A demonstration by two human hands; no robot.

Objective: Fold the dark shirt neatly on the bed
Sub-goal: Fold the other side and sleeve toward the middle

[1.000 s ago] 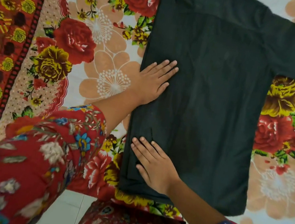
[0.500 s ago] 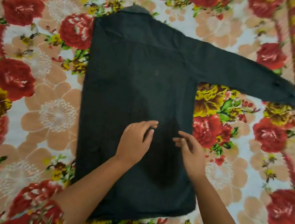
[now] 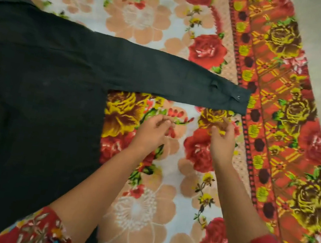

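Fingers (image 3: 164, 122) of our left hand (image 3: 152, 129) and right hand (image 3: 223, 141) hang loosely curled, empty, near the sleeve (image 3: 172, 81) of the dark shirt (image 3: 31, 99) flat on the bed (image 3: 140, 213); we should pinch its cuff (image 3: 237, 100) and fold straight across.

The shirt (image 3: 31, 99) is cut off at the left edge, its hem partly hidden by a forearm (image 3: 87, 198). The left hand (image 3: 152, 129) and right hand (image 3: 221, 141) are blurred.
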